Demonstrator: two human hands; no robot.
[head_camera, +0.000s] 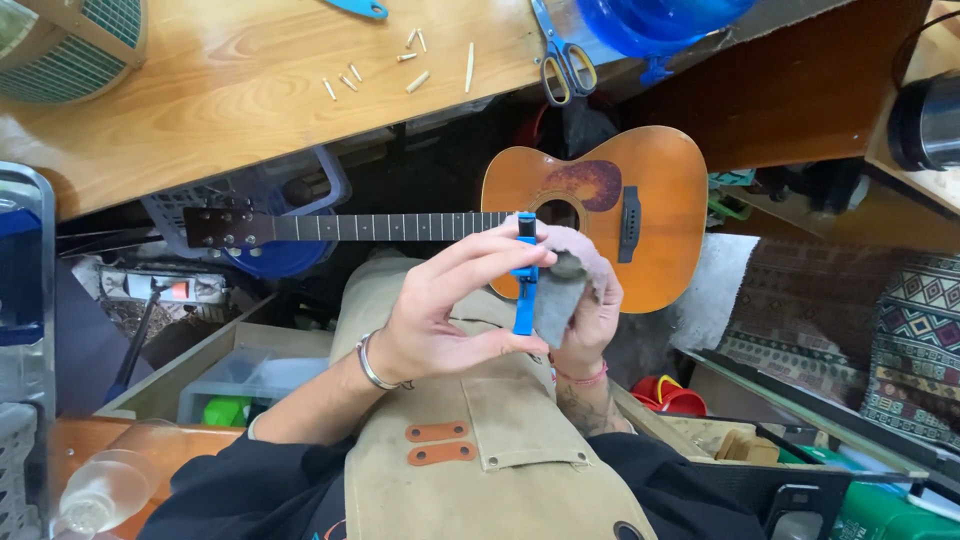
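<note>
My left hand (445, 310) holds a slim blue tool (525, 290) upright between thumb and fingers, in front of my chest. My right hand (590, 320) grips a grey cloth (560, 295) pressed against the side of that tool. Below both hands an acoustic guitar (640, 200) lies on its back, its neck (380, 227) pointing left and its headstock (215, 227) at the far left. No strings show on it. A tan apron (480, 440) covers my lap.
A wooden workbench (200, 90) spans the top, with several small pegs (400, 65), scissors (562, 60) and a blue bowl (660, 20). Plastic crates (250, 190) sit under the bench. Patterned rugs (900, 330) lie at right, a red cup (670, 395) near my knee.
</note>
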